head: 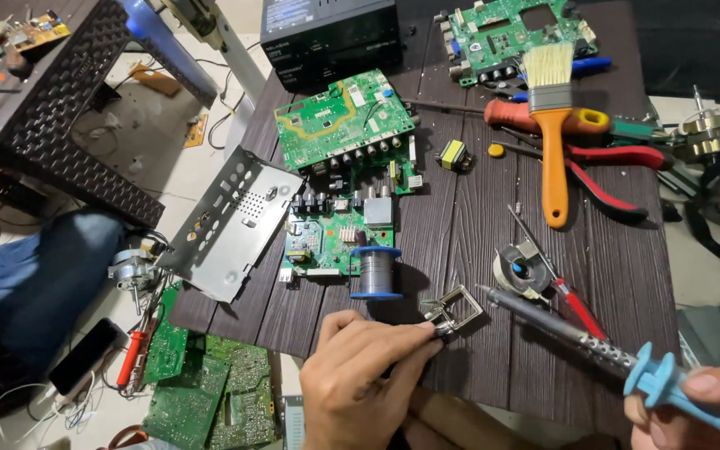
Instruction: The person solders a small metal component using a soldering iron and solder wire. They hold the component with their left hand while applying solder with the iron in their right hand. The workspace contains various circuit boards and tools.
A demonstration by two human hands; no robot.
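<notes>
My left hand is closed around a small metal tool whose square wire-frame tip rests on the dark wooden table. My right hand, at the lower right corner, grips the light-blue handle of a soldering iron. The iron's metal shaft slants up to the left and its tip ends just right of the wire frame. A blue spool of solder wire stands just above my left hand. Beside the spool lies a green circuit board.
A larger green board, a perforated metal plate, an orange-handled brush, red pliers, a screwdriver and a black box lie on the table. More boards and a phone lie on the floor. A person's blue-clad leg is at left.
</notes>
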